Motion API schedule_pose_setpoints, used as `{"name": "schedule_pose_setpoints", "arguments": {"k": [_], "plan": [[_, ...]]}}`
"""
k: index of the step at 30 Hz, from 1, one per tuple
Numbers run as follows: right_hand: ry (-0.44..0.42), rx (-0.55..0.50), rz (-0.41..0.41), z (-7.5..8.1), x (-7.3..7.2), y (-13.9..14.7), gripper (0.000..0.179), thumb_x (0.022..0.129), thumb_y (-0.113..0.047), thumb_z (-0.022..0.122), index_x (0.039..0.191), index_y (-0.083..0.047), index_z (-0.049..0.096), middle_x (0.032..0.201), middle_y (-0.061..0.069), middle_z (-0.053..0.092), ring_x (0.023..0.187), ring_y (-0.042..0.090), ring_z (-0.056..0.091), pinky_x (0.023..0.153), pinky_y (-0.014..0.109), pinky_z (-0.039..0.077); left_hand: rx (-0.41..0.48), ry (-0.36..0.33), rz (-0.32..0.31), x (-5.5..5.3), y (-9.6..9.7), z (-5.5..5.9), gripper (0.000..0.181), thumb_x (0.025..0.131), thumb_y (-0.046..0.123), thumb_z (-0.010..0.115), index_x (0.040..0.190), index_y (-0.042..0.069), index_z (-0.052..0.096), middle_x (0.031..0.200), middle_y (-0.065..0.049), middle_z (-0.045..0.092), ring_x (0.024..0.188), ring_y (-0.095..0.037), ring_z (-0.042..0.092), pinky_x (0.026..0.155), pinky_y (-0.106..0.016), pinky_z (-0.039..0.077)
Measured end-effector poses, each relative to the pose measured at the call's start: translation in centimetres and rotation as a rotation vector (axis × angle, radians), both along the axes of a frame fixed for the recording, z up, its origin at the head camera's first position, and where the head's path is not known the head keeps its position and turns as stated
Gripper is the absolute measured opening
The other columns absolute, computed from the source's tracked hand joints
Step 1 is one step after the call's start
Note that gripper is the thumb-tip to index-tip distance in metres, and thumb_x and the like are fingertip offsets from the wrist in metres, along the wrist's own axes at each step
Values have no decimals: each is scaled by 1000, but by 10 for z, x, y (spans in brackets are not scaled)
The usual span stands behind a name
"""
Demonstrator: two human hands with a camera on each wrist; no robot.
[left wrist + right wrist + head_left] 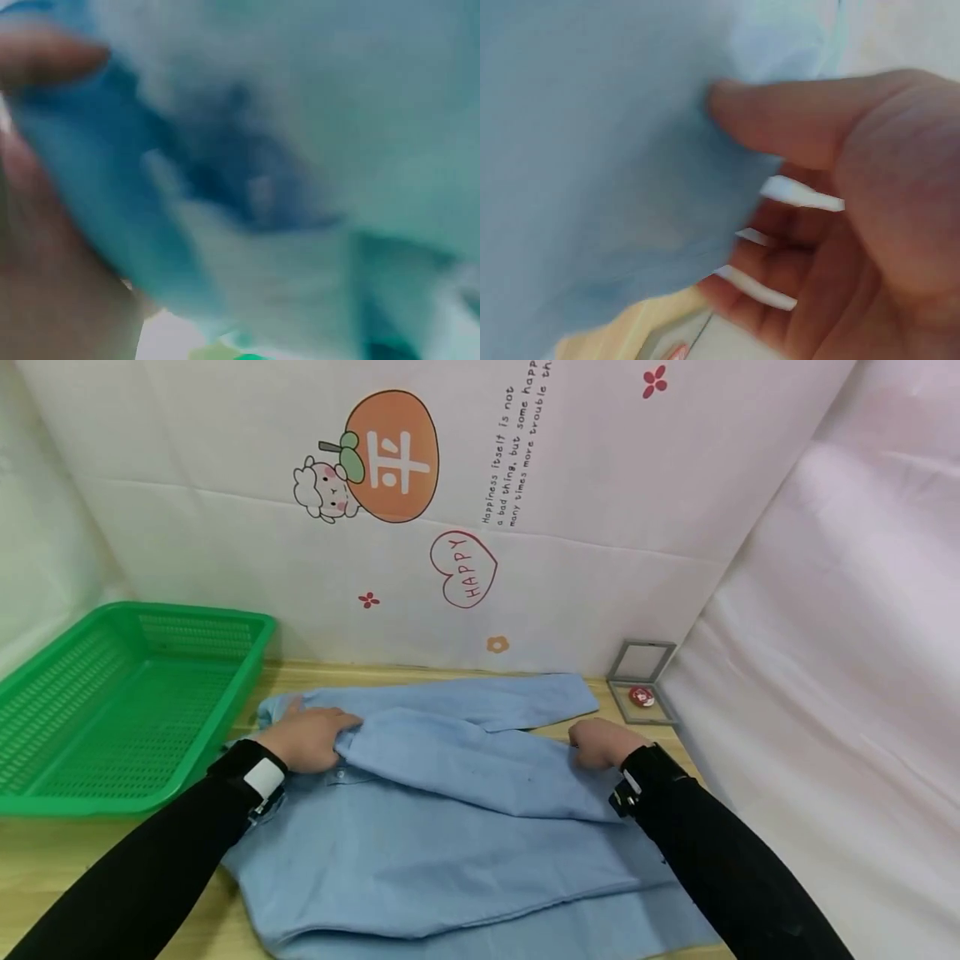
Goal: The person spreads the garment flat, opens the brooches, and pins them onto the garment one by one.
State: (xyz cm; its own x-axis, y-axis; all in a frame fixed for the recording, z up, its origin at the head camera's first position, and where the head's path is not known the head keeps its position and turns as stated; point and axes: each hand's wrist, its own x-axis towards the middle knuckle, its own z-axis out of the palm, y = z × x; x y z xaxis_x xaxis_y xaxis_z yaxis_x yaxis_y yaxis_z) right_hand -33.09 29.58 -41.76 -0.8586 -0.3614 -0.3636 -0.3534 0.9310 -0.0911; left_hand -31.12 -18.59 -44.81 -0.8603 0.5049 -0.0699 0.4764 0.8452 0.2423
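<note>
Wood-grain table (pixel 67 847) — both hands (pixel 309 739) (pixel 604 743) pinch a softly creased blue shirt (pixel 450 843).

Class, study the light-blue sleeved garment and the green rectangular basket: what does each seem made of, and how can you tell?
Light-blue sleeved garment: matt cloth, perhaps cotton or a blend; it drapes in soft folds. Green rectangular basket: probably moulded plastic, slightly glossy; evenly coloured, stiff-looking and perforated.
</note>
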Motion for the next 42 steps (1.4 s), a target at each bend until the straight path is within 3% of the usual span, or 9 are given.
{"name": "schedule_pose_setpoints", "arguments": {"k": [6,11,13,17,25,30,34,38,42], "plan": [[91,-237,85,26,1,25,10,91,-1,64,90,-11,60,84,0,53,72,18,48,66,35,38,138,-142,33,-2,9,8,63,99,30,55,152,0,37,145,-26,45,133,-45,41,107,-68,20],[135,-341,105,51,4,32,22,95,0,62,81,-15,52,79,-1,45,72,19,45,65,36,33,236,-1,16,-4,12,3,29,99,17,63,121,-2,62,108,-19,63,93,-33,61,81,-49,48],[166,-339,80,57,5,33,19,96,-1,61,84,-14,56,83,-1,50,73,19,46,64,36,36,290,52,15,-7,10,-1,6,99,10,62,98,3,64,84,-9,58,74,-24,55,69,-41,44],[251,-303,-5,56,1,36,8,99,-6,60,103,-7,66,101,9,65,85,26,59,74,44,47,407,43,75,-13,3,-3,11,103,11,55,92,9,59,70,-3,46,62,-19,45,62,-38,36],[423,-317,-181,36,-25,31,20,104,-13,53,112,1,64,102,19,64,86,32,58,73,46,44,304,149,185,-19,6,5,26,106,18,50,82,8,54,64,-5,45,60,-22,48,61,-40,38],[523,-292,-274,28,-43,15,27,104,-18,53,114,3,67,104,22,67,89,36,62,76,48,47,261,234,260,-24,11,-1,23,106,19,51,92,4,62,71,-10,57,63,-26,55,63,-44,43],[466,-315,-340,21,-55,6,34,105,-17,50,130,5,58,119,26,63,101,40,61,86,52,46,212,232,313,-26,14,-6,27,106,21,49,108,0,66,87,-18,67,72,-32,63,66,-48,48],[261,-288,-330,7,-65,0,56,103,-17,48,149,10,30,138,35,47,112,45,56,94,55,43,101,129,373,-25,14,-5,49,107,33,42,134,-5,56,116,-29,65,99,-45,63,81,-61,47],[112,-187,-271,-15,-65,-1,63,102,-22,50,153,6,25,143,33,44,122,44,51,101,55,40,9,-1,383,-22,9,-5,69,106,47,34,143,-9,45,135,-31,53,121,-51,51,94,-73,32]]}}
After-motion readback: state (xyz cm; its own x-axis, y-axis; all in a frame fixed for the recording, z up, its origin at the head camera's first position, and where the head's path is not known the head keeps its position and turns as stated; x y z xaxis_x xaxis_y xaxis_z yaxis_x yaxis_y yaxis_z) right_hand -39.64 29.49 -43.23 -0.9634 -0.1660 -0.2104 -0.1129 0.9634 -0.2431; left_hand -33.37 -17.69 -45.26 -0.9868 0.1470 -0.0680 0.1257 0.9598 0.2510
